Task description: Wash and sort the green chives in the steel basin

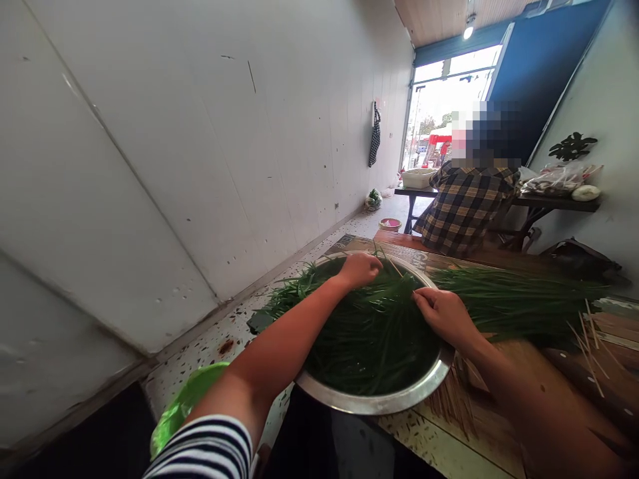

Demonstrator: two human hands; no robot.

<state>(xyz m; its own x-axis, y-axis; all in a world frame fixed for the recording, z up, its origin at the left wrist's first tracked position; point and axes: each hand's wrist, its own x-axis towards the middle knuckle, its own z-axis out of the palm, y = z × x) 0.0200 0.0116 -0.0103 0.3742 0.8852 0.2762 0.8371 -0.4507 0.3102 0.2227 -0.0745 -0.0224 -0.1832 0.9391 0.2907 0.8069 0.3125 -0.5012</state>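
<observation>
A wide steel basin (pixel 379 401) sits at the near edge of a wooden table (pixel 504 412), full of long green chive leaves (pixel 369 332). My left hand (pixel 358 269) rests over the far side of the basin, fingers curled into the leaves. My right hand (pixel 442 311) is at the basin's right rim, fingers pinched on a few chive leaves. A long bundle of the same chives (pixel 519 299) lies across the table to the right of the basin.
Thin wooden skewers (pixel 592 346) lie on the table at right. A green plastic tub (pixel 187 399) stands on the floor at lower left. A person in a plaid shirt (pixel 466 206) sits beyond the table, back turned, by a dark table with a white tray (pixel 418 177).
</observation>
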